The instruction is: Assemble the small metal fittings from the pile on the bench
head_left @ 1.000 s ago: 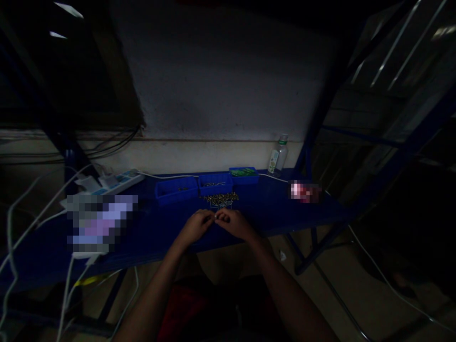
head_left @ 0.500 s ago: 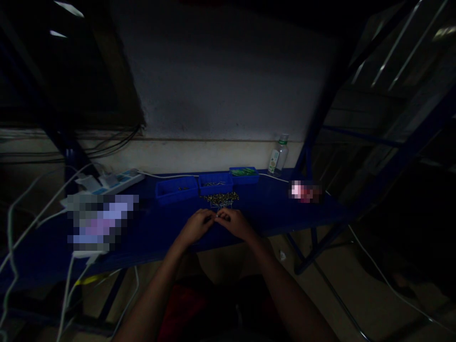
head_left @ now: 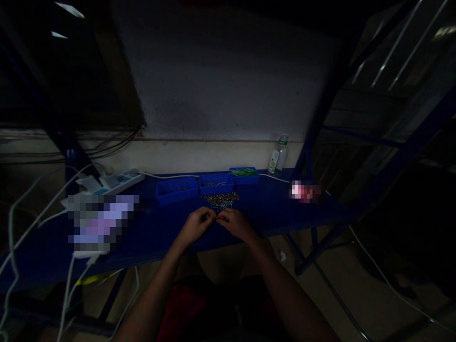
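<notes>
My left hand [head_left: 198, 223] and my right hand [head_left: 233, 222] meet fingertip to fingertip above the blue table [head_left: 274, 209]. Both are closed in a pinch on something too small to make out between them. Just beyond the fingers lies a pile of small brassy metal parts [head_left: 223, 198], with thin silvery pins [head_left: 221, 207] on its near side. Behind the pile stands a blue bin [head_left: 215, 189] holding a few thin metal pieces. To its left is a longer blue bin [head_left: 177, 194] with a few small parts, and to its right a blue bin with green items [head_left: 244, 178].
A clear plastic bottle [head_left: 278, 156] stands against the wall at the back right. On the left are a white power strip [head_left: 123, 181] with plugs, trailing white cables [head_left: 12, 237] and a blurred-out object [head_left: 103, 223]. Another blurred-out item [head_left: 305, 191] lies at the right.
My hands stay at nearly the same spot, fingertips still together. The fingers have shifted slightly, and the left thumb and forefinger now form a rounder loop. The things on the table have not moved.
</notes>
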Available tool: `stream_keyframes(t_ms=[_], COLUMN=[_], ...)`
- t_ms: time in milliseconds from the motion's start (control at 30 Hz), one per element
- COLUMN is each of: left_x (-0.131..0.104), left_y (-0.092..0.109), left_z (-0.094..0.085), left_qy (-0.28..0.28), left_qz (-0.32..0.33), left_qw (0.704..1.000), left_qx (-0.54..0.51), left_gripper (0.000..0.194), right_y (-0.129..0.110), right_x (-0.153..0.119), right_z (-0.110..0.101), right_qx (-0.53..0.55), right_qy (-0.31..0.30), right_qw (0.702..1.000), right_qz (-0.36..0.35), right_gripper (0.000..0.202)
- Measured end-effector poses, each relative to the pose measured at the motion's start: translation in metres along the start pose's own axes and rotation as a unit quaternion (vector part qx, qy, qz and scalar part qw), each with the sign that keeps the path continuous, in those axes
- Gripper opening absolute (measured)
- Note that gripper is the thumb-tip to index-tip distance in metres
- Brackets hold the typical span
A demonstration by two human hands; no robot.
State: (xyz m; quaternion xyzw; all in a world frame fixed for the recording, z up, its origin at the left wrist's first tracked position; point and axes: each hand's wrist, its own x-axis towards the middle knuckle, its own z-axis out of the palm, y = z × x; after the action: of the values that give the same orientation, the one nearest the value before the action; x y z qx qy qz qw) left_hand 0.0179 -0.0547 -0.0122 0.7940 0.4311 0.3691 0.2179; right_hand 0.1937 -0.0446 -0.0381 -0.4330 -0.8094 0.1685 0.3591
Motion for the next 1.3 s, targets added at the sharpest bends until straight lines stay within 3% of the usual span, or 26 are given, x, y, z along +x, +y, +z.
stream_keyframes(t_ms=[133, 300, 433, 733, 1000, 1300], left_x=[0.0, 0.0, 0.0, 0.002, 0.002, 0.001], left_y=[0.0, 0.0, -0.002, -0.005, -0.011, -0.008], left_z=[-0.001, -0.002, 0.0, 0.002, 0.003, 0.002], left_qy=[-0.009, 0.004, -0.028, -0.065, -0.085, -0.053], left_qz=[0.001, -0.015, -0.015, 0.019, 0.037, 0.008], left_qw=[1.0, 1.0, 0.999, 0.995, 0.992, 0.998], left_qx=[-0.009, 0.001, 0.019, 0.078, 0.088, 0.045], left_gripper=[0.017, 0.023, 0.024, 0.027, 0.023, 0.021], right_y=[-0.002, -0.002, -0.002, -0.009, -0.008, -0.005], right_x=[-0.001, -0.002, -0.002, -0.004, -0.004, -0.003], right_z=[0.0, 0.0, -0.001, -0.008, -0.008, -0.006], right_qx=[-0.012, 0.049, 0.116, 0.153, 0.167, 0.14], right_qy=[-0.013, 0.031, 0.054, 0.003, -0.001, 0.023], right_qw=[1.0, 0.998, 0.991, 0.988, 0.986, 0.989], right_qz=[0.0, 0.024, 0.043, 0.005, -0.009, 0.032], right_gripper=[0.007, 0.011, 0.015, 0.015, 0.016, 0.023])
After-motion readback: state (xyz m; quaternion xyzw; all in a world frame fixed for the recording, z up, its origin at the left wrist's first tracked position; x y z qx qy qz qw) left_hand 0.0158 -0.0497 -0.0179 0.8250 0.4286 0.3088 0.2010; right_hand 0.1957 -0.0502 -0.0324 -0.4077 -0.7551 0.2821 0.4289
